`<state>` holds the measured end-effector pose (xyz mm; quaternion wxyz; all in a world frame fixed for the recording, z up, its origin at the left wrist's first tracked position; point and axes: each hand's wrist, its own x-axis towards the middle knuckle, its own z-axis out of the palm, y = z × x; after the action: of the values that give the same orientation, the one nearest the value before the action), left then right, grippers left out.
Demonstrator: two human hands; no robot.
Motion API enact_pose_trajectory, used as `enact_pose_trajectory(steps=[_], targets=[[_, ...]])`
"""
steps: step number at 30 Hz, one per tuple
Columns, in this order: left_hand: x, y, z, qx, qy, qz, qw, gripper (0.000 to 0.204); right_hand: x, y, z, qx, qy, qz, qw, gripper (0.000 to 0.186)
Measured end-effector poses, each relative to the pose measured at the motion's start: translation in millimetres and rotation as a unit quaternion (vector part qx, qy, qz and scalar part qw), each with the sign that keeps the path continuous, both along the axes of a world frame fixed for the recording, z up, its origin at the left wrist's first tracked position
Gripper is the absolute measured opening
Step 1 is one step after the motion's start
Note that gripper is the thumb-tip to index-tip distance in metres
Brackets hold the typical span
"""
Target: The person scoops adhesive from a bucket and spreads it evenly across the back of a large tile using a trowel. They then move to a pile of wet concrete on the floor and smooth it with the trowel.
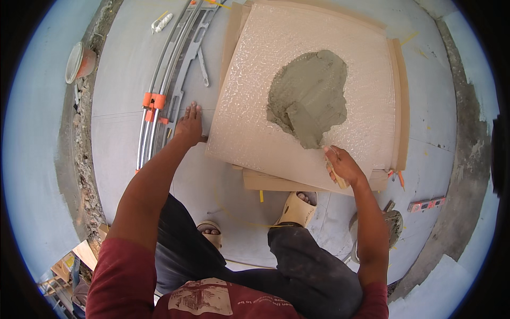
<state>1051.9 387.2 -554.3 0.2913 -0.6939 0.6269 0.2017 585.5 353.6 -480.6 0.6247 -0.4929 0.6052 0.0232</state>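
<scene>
A large beige tile with a textured face lies in front of me, a grey patch of wet mortar spread on it right of the middle. My right hand is closed round the pale handle of a trowel at the tile's near side. The trowel's blade reaches into the lower edge of the mortar and is hard to tell from it. Left of the tile, my left hand is open, fingers stretched out, beside the tile cutter. Whether it presses on the floor cannot be made out.
Brown cardboard lies under the tile. A mortar-smeared bucket stands by my right forearm, with a red level farther right. Another bucket is at the far left, along a rough broken strip. My sandalled feet are close to the tile.
</scene>
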Motion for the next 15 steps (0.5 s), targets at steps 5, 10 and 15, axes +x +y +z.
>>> enact_pose_trajectory(steps=[5,10,15], targets=[[5.2,0.3,0.2,0.013,0.006,0.009,1.000,0.109,22.3,31.1,-9.7,-0.206,0.127,0.135,0.961,0.044],[22.3,-7.9,-11.2,-0.002,0.049,0.047,0.998,0.076,29.3,2.8,-20.2,-0.351,0.288,0.203,0.868,0.039],[-10.8,-25.6,-15.8,-0.159,0.246,0.210,0.933,0.057,17.3,-55.4,-3.7,-0.359,0.321,0.130,0.866,0.037]])
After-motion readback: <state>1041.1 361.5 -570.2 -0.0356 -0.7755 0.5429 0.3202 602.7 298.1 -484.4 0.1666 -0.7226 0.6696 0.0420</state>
